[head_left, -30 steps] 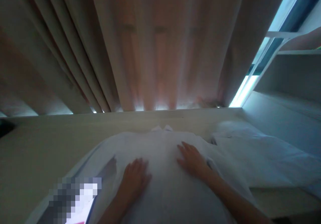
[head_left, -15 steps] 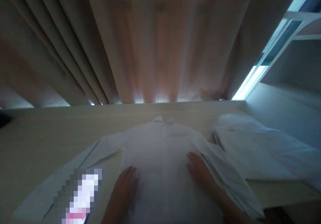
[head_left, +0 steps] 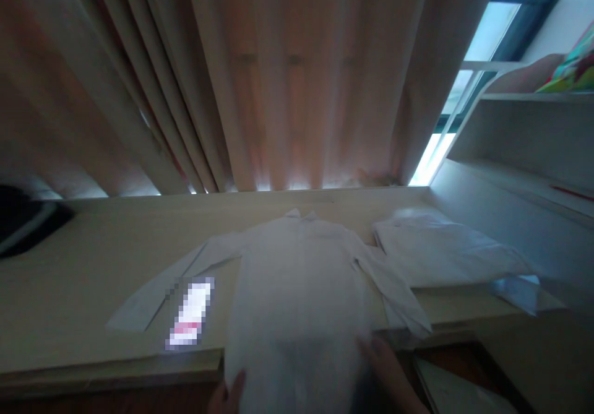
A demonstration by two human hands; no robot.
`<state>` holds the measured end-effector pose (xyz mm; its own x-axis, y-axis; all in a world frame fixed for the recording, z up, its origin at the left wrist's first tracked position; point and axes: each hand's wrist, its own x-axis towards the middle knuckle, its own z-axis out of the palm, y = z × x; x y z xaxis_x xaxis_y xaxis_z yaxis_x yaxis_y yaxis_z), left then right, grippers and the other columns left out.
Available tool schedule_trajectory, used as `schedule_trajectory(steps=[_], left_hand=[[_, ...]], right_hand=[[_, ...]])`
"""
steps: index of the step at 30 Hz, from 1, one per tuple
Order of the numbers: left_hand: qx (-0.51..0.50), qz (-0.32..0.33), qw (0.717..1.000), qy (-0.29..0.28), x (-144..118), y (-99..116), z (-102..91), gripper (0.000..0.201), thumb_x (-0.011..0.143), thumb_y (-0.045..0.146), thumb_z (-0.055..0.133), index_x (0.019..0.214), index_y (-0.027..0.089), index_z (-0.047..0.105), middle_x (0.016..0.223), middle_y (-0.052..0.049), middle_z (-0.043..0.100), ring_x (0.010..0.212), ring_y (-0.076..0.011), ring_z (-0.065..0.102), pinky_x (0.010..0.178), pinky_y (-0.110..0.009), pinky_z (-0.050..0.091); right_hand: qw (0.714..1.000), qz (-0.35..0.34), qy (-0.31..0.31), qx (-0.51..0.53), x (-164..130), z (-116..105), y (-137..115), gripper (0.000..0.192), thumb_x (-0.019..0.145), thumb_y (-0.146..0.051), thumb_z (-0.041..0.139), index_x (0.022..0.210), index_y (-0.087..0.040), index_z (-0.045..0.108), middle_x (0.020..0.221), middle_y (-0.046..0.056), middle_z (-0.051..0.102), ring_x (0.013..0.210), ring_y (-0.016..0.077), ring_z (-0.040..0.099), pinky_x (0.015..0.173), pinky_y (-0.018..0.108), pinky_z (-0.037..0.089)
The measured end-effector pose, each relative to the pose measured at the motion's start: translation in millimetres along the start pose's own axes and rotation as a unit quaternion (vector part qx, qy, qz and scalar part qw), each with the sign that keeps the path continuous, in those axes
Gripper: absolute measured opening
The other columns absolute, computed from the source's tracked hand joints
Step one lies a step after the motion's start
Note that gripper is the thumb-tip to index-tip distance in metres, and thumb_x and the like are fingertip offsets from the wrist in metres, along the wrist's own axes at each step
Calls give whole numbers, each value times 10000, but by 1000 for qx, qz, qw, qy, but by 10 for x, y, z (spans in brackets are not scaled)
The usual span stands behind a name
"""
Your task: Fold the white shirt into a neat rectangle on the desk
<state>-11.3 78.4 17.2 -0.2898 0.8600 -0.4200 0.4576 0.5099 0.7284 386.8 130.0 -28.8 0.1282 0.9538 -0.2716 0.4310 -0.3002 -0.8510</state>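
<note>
A white long-sleeved shirt [head_left: 297, 278] lies front up on the pale desktop, collar toward the window and sleeves spread to both sides. Its lower part drapes past the desk's front edge. My left hand [head_left: 226, 394] is at the shirt's lower left side, thumb over the cloth and fingers apart, partly cut off by the frame. On the other side, my right hand [head_left: 385, 367] reaches along the shirt's lower right edge with its fingers extended and apart, slightly blurred. I see no cloth clearly pinched in either hand.
A folded white garment [head_left: 445, 250] lies to the right. A blurred-out phone-like object [head_left: 190, 312] rests near the left sleeve. Black cloth-like item [head_left: 32, 222] at far left. Curtains [head_left: 297, 92] hang behind; a white shelf [head_left: 520, 123] stands right. Below right is an open drawer [head_left: 459, 383].
Both hands have slid down from the shirt's middle to its lower sides. The view has pulled back, so the desk's front edge and the drawer now show.
</note>
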Motion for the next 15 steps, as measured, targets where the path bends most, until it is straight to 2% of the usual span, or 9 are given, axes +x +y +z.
schedule_trajectory(steps=[2,4,7,10,13,15], left_hand=[[-18,-3,1000,-11,-125,30,118,541,593,634,527,944,250,675,863,-101,727,1009,-373,617,830,-527,507],[-46,-19,999,-7,-195,78,143,547,614,624,483,901,197,668,866,-122,724,1011,-372,615,902,-540,471],[-107,-26,994,15,-254,134,6,545,580,598,508,895,171,632,990,-134,703,1077,-348,585,981,-505,429],[-183,-16,982,40,-324,74,-158,567,620,548,528,1046,175,567,1134,-102,658,1101,-287,582,980,-436,447],[-216,-46,975,37,-419,-107,-166,582,666,565,499,1119,203,539,1104,-85,672,1070,-265,603,927,-427,485],[-187,-52,981,12,-492,-225,-73,567,617,634,528,990,217,619,1004,-99,701,1057,-283,608,892,-430,502]], right_hand=[[999,-27,-18,18,-5,-4,-136,567,662,-621,475,927,-162,679,983,114,710,1044,333,599,949,424,452],[999,-23,-16,37,-45,-77,-260,582,663,-620,478,951,-153,671,998,123,705,1024,319,610,923,407,467],[998,-1,27,63,-129,-300,-462,632,684,-618,457,1054,-139,640,1083,131,677,1053,298,600,922,403,466],[996,-14,69,58,-211,-591,-642,658,708,-595,466,1164,-137,588,1216,122,611,1158,280,535,993,399,408],[998,5,55,25,-289,-803,-608,654,695,-590,498,1167,-151,601,1248,119,591,1177,292,519,1010,395,392],[999,35,-8,24,-342,-839,-391,627,680,-592,510,1114,-160,642,1179,118,637,1100,307,576,961,409,435]])
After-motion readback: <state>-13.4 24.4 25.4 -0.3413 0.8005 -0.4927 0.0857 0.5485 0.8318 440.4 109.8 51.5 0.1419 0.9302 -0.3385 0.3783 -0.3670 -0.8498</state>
